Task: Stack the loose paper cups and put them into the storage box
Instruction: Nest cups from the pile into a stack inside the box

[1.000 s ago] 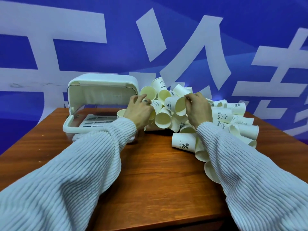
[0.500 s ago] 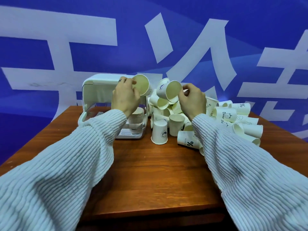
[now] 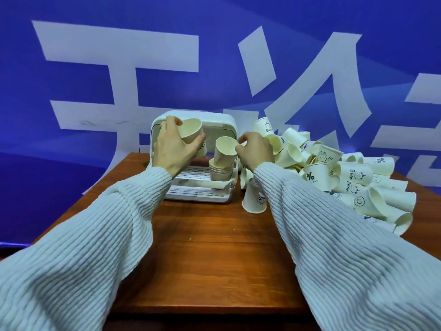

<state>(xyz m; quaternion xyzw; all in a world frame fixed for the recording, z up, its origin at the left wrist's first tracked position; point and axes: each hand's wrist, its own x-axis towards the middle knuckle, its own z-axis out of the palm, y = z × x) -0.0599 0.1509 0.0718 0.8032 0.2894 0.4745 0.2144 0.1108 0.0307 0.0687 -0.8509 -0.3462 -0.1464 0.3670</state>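
A white storage box [image 3: 229, 126] with its lid raised stands at the far middle of the wooden table. Inside it, at the right front, sits a short stack of cups [image 3: 220, 172]. My left hand [image 3: 173, 149] grips one paper cup [image 3: 191, 132] in front of the box's lid, mouth toward me. My right hand [image 3: 255, 150] pinches the rim of a second paper cup [image 3: 224, 150], tilted just above the stack. A big heap of loose cups [image 3: 334, 173] lies to the right of the box.
One cup [image 3: 254, 199] stands upside down on the table [image 3: 214, 254] just right of the box. The heap spreads to the table's right edge. A blue banner with large white characters hangs behind the table. My sleeves cover the near corners.
Both hands have moved left from the heap to the box, each carrying a cup. The right hand's cup now hangs over the stack inside the box. The view has shifted.
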